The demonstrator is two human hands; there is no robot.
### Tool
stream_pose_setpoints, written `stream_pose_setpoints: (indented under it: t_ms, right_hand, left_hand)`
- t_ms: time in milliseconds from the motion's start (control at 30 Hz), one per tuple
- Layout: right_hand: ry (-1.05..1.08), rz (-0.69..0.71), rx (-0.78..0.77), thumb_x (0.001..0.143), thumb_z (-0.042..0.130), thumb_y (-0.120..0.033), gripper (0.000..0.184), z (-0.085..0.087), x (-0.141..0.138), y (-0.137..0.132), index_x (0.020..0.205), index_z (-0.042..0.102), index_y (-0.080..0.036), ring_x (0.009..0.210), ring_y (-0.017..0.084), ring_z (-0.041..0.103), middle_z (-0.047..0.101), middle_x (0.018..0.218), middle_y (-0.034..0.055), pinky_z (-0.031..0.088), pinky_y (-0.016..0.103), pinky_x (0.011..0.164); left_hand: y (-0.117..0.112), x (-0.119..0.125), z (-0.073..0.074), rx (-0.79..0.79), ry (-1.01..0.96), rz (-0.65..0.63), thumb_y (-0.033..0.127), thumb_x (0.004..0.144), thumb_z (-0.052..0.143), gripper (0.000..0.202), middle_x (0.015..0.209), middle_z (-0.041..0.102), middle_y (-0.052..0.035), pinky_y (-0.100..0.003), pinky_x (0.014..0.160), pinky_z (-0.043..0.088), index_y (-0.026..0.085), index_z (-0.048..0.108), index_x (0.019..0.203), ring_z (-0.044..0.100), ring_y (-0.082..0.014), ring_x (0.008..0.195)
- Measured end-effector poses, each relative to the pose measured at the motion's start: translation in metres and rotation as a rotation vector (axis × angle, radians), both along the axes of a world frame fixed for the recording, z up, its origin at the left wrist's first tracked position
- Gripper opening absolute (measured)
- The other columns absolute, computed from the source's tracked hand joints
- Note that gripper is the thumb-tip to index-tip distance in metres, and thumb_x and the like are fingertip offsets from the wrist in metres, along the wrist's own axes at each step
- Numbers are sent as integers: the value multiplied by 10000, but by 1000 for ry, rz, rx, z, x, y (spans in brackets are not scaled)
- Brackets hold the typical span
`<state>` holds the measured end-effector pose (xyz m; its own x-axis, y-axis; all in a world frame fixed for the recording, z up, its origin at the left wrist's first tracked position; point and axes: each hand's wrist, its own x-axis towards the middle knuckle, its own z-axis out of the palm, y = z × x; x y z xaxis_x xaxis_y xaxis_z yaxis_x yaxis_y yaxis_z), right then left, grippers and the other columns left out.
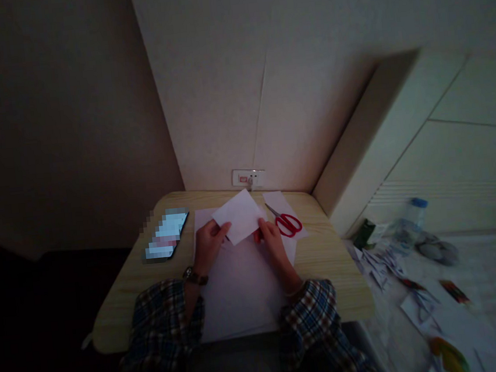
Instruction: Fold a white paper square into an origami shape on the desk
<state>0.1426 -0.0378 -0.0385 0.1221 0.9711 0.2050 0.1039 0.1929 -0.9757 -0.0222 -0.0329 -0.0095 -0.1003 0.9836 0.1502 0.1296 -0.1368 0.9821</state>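
A small white sheet of paper is held up, tilted, between my two hands. My left hand pinches its lower left edge between thumb and fingers. At the right corner, my right hand grips the same sheet. Below them, larger white paper lies flat on the wooden table. Just right of my right hand rest scissors with red handles, their blades pointing up and left, partly over another strip of white paper.
A phone with a lit, blurred-out screen lies on the table's left side. A wall socket sits behind the table. To the right, a light surface holds paper scraps, a blue-capped plastic bottle and a grey object.
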Motion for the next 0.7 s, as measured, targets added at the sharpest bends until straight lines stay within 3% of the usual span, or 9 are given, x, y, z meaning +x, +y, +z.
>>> stream_pose_setpoints:
  t_ms: [267,400,533,700]
  right_hand:
    - [-68,75,-81,790,495,-476,449,1,-3,-1,448,519,-185,480,115,475,504,458,-3,385,257,557]
    - [-79,83,-69,809,458,-503,496,1,-2,-1,429,517,-189,437,112,441,464,415,-2,365,262,523]
    - [-33,177,-80,820,396,-570,555,0,-3,-2,451,542,-182,432,113,436,463,415,0,346,260,498]
    - [-44,227,-122,778,492,-557,509,-1,-6,-2,461,559,-165,454,100,468,517,449,-2,370,239,528]
  left_hand:
    - [0,0,2,-10,-66,-6,366,638,637,263,583,614,-1,-198,435,363,118,629,724,506,-110,497]
    - [1,-1,0,5,-43,-8,360,647,639,257,574,620,0,-192,432,375,114,636,723,511,-107,484]
    - [1,-1,1,21,-60,1,346,649,636,232,568,614,6,-190,431,378,122,633,709,511,-103,481]
    - [0,0,3,6,-79,-3,348,627,651,233,551,600,12,-194,435,379,122,621,677,505,-102,479]
